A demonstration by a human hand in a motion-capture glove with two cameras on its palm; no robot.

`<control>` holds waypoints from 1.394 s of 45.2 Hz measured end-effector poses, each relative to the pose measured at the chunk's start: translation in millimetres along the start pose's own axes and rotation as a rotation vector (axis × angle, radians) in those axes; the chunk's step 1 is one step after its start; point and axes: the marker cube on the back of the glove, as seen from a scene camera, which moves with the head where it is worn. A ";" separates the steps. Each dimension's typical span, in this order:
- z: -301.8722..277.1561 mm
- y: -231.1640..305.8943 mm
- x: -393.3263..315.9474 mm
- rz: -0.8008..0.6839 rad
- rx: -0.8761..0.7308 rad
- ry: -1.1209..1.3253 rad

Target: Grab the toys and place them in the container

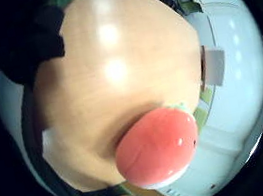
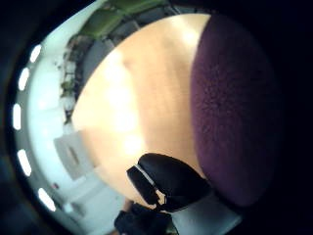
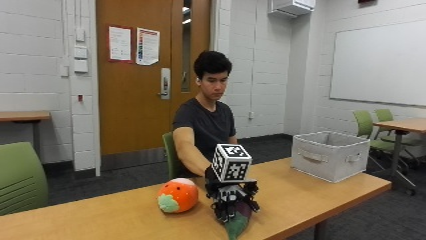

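Outside view: gloved right hand (image 3: 229, 200) gripped purple toy (image 3: 237, 220) on table (image 3: 306, 195), beside orange toy (image 3: 178, 195).

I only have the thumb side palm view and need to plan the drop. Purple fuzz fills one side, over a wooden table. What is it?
Observer: A purple toy with a green tip, lying at the table edge nearest the outside camera, under the gloved right hand.
Operator: Is a container around?
Observer: Yes, a pale fabric container stands at the table's far end, apart from the toys.
Operator: Any other toys?
Observer: One orange toy with a green patch sits on the table beside the hand.
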 end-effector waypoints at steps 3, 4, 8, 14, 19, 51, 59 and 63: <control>2.1 0.7 1.8 0.021 -0.019 0.025; 2.9 1.3 1.9 0.025 -0.022 0.031; 4.6 2.4 3.1 0.030 -0.023 0.041; 3.7 0.8 6.8 0.024 0.055 0.030; 1.4 1.8 10.0 0.019 0.113 -0.014; -126.1 64.4 -47.6 -0.191 0.257 -0.151; -205.3 96.1 -95.6 -0.271 0.345 -0.148; -235.3 113.5 -127.9 -0.322 0.381 -0.153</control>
